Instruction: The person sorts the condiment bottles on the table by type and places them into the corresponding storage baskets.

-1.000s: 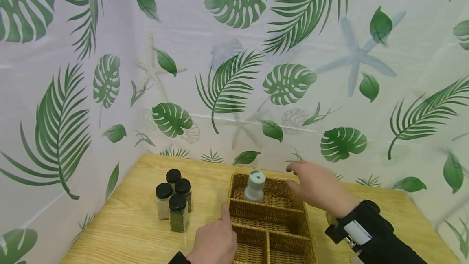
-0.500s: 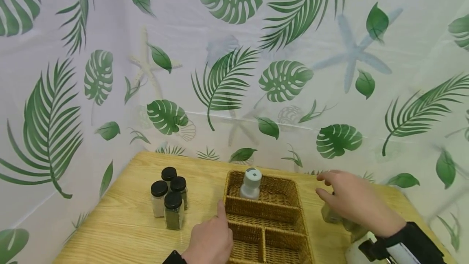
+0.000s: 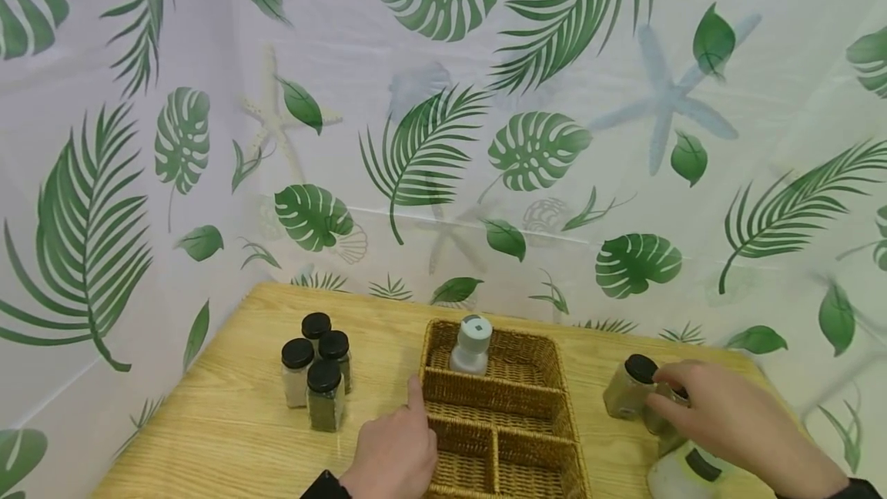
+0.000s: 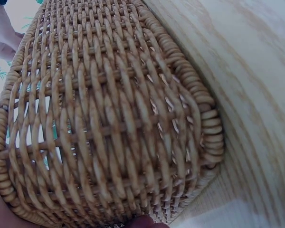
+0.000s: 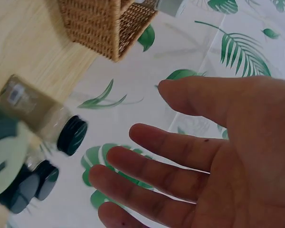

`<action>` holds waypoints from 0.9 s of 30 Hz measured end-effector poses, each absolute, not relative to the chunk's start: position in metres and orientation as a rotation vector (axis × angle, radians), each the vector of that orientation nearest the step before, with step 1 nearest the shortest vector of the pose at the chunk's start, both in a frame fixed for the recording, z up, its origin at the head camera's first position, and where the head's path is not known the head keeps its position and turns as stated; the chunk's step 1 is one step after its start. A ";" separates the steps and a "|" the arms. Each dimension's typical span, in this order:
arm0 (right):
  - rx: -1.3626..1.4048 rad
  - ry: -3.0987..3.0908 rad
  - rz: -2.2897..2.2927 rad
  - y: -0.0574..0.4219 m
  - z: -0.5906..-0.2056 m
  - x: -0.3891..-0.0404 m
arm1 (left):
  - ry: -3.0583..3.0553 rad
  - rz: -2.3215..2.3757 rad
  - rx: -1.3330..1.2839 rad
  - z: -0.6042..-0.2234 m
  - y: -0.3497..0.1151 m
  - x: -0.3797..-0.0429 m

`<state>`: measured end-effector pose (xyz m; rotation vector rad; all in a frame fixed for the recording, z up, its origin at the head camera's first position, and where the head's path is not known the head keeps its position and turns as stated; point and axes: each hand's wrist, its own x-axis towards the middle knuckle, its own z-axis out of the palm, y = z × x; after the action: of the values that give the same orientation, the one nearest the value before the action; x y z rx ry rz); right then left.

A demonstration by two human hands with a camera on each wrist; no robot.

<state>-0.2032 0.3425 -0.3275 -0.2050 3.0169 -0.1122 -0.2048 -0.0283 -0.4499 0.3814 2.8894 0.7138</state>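
Observation:
My left hand (image 3: 395, 449) holds the left wall of a wicker basket (image 3: 492, 385), its index finger lying straight along the outside. In the left wrist view, the basket's woven side (image 4: 99, 114) fills much of the picture and a fingertip (image 4: 142, 222) touches it at the bottom. My right hand (image 3: 728, 414) hovers by the spice jars at the right, fingers relaxed and apart. Nothing sits in the palm (image 5: 247, 156) in the right wrist view. A black-capped spice jar (image 3: 627, 387) stands just left of it; another jar (image 3: 658, 410) is partly hidden behind the fingers.
A clear shaker bottle with a pale lid (image 3: 473, 346) stands in the basket's back compartment. Several black-capped spice jars (image 3: 319, 376) cluster on the table (image 3: 229, 391) at the left. A whitish container (image 3: 682, 474) stands at the lower right. Leaf-patterned cloth (image 3: 430, 268) borders the table behind.
My right hand has moved right and down, from above the basket's back right corner to the jars at the right. The left hand keeps its place on the basket; the head view has shifted slightly.

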 end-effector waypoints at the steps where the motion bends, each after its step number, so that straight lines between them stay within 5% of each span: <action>1: -0.181 2.997 -0.117 0.346 -0.328 -0.203 | 2.884 0.711 0.382 -0.450 -0.029 -0.205; 27: 0.020 2.825 -0.166 0.383 -0.369 -0.186 | 2.900 0.731 0.403 -0.451 -0.029 -0.204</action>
<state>-0.1857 0.3830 -0.3687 0.0200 2.8254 -0.1657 -0.2044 -0.0289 -0.4509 0.4028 2.8995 0.7311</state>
